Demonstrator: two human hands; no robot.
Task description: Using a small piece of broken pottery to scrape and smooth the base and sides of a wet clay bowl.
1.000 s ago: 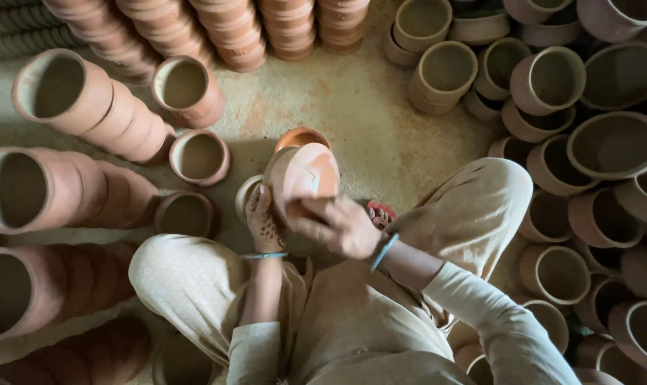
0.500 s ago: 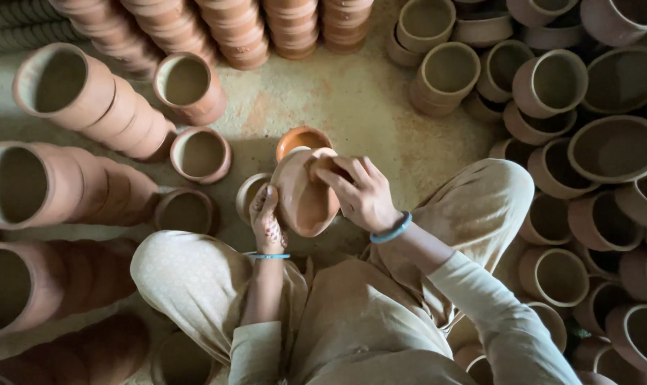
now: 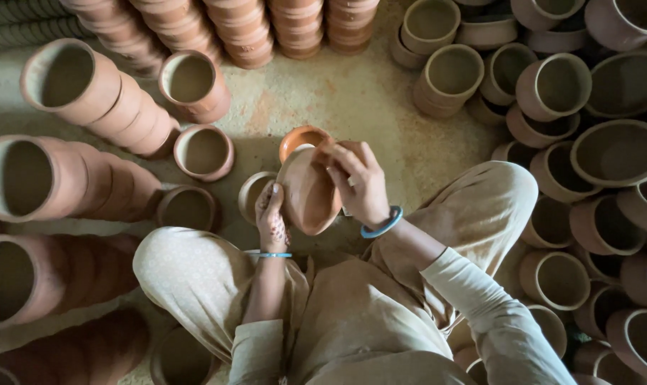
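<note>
Left hand: I see its fingers closed on the left edge of the reddish-brown clay bowl.
Right hand: fingers curled over the bowl's upper right rim.
Bowl: tilted, held above the sandy floor, between the knees.
Beneath: small orange clay dish.
Surround: stacked terracotta pots.

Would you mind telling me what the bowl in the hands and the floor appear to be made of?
Bowl: likely unglazed terracotta; matte reddish-brown, no shine, like the surrounding pots. Floor: probably packed earth or rough cement; dusty, mottled tan, hard to tell which.
</note>
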